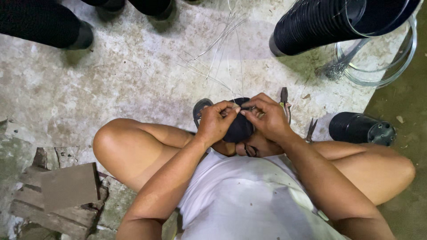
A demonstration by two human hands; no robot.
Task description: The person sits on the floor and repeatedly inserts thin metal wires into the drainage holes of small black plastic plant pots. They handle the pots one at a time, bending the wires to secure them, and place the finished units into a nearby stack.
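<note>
A stained concrete floor (133,80) lay under the squatting person. Both the left hand (216,122) and right hand (267,116) pinched thin wire (222,40) against a small black pot (239,129) held between the knees; pliers (284,100) lay just beside the right hand

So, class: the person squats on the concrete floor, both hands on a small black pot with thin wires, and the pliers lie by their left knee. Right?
Not quite. In the head view the pliers lie on the right-hand side, just beyond the right hand, not by the left knee. The rest holds: left hand and right hand grip the small black pot and thin wires.
</note>
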